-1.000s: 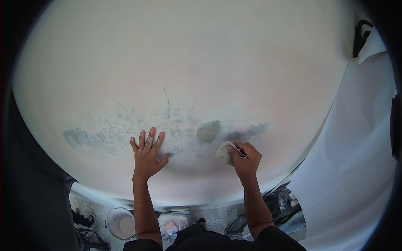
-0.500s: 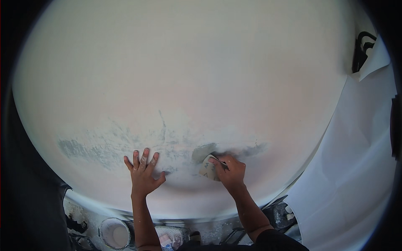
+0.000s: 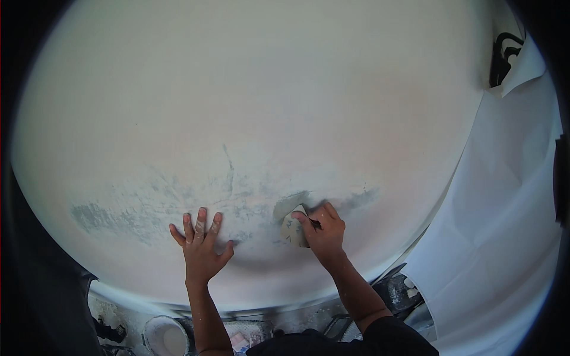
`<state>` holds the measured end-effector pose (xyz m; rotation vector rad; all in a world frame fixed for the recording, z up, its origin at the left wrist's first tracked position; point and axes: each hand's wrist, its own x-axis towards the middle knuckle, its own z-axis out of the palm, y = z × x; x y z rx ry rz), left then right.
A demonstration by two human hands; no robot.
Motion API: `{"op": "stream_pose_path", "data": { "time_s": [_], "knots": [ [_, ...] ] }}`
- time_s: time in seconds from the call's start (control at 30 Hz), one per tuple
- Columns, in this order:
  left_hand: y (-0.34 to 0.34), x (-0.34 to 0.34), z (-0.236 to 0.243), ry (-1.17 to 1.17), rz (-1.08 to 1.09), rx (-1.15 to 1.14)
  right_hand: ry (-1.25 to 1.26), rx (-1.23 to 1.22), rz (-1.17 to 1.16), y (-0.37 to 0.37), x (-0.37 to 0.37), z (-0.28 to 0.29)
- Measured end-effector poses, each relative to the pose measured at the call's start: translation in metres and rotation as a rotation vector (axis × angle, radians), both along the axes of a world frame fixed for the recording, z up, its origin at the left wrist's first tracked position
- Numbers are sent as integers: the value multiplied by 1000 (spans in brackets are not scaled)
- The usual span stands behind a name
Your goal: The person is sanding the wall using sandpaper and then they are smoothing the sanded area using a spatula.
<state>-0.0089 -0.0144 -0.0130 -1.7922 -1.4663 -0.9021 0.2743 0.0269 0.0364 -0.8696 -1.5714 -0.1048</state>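
Both hands shifted; sandpaper (image 3: 293,228) under right hand (image 3: 323,234).

White sheet (image 3: 504,196) hangs right (bucket (image 3: 166,338) below).

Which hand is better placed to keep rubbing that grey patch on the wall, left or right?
Right. The right hand already presses the folded sanding paper against the wall just below the grey patch. The left hand lies flat and empty, fingers spread, off to the side, apparently bracing.
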Motion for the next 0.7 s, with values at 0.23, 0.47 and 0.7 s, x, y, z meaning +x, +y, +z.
{"op": "stream_pose_path", "data": {
  "time_s": [0.23, 0.47, 0.7],
  "knots": [
    [4, -3, -4, -2, -4, 26, 144, 108, -61, 6, -5, -2],
    [3, -5, -7, 14, -9, 48, 185, 98, -64, 5, -7, -6],
    [7, -1, -9, 5, 8, 62, 185, 138, -74, 13, 5, 3]
  ]
}}
